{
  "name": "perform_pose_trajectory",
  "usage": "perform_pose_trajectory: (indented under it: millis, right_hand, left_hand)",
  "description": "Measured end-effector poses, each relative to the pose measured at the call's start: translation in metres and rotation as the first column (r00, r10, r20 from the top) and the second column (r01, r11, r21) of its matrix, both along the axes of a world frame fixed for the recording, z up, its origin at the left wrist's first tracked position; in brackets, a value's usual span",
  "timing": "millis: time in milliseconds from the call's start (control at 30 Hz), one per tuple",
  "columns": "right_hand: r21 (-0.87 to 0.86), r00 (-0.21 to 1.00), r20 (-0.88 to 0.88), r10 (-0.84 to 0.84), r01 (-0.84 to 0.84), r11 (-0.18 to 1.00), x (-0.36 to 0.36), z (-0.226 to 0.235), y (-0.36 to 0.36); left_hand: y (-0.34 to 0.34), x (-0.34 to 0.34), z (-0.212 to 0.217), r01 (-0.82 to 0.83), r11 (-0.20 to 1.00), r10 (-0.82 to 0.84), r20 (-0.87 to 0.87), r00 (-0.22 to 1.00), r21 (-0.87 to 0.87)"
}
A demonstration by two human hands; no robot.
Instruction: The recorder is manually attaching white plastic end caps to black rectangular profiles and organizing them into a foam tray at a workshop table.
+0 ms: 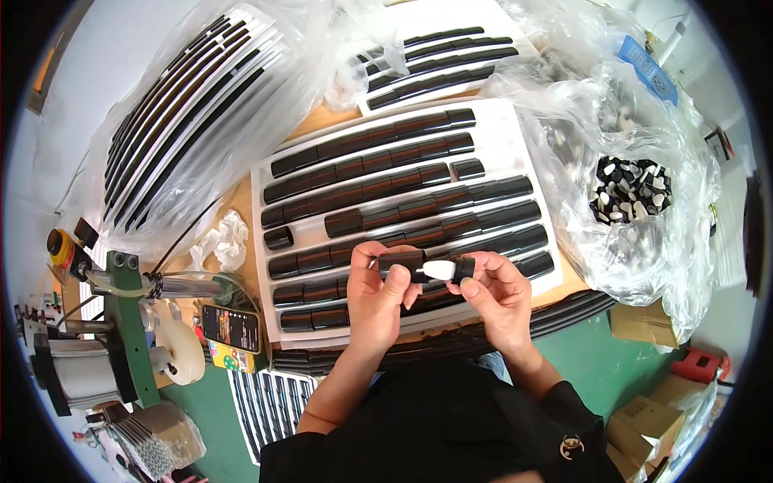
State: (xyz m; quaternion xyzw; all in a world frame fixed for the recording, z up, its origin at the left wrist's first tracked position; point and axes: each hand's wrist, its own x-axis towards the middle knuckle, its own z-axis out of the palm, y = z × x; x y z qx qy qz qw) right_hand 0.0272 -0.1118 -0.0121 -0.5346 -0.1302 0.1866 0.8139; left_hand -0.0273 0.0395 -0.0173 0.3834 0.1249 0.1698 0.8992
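Observation:
My left hand (374, 299) grips a short, glossy black tube (403, 260), held sideways above the tray. In the fingers of my right hand (501, 304) is a black cap-like piece (465, 270) with a rounded white tip (440, 270) pointing left. That white tip comes right up to the tube's right end; whether it enters the tube I cannot tell. Beneath both hands lies a white tray (503, 153) with several rows of similar black tubes (386, 133). One tube (278, 237) stands apart at the tray's left side.
On the right, an open plastic bag holds many black-and-white pieces (632, 191). Bagged trays (185, 113) stand far left, and another tray (443, 60) lies behind. A green-framed machine (131, 330) and a phone (231, 328) are at the left. Cardboard boxes (644, 324) sit lower right.

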Motion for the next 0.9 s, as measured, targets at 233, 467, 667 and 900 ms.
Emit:
perform_pose_trajectory:
  millis: [233, 467, 667, 900]
  right_hand:
    - [-0.077, 0.998, -0.055, 0.031, -0.035, 0.996, 0.000, 0.007, -0.007]
    - [-0.255, 0.969, -0.029, 0.246, -0.245, 0.935, 0.004, 0.008, -0.019]
    - [-0.143, 0.961, -0.149, 0.232, -0.254, 0.957, -0.002, 0.010, -0.017]
    - [-0.195, 0.967, -0.046, 0.252, -0.256, 0.947, -0.001, 0.014, -0.022]
  left_hand:
    - [-0.009, -0.008, 0.006, 0.180, 0.877, -0.149, -0.104, 0.983, 0.445]
    - [-0.015, -0.009, 0.001, 0.145, 0.813, -0.143, -0.047, 0.989, 0.564]
    - [-0.018, -0.011, 0.007, 0.099, 0.832, -0.086, -0.050, 0.995, 0.546]
    - [-0.021, -0.010, 0.016, 0.087, 0.769, -0.048, -0.078, 0.996, 0.633]
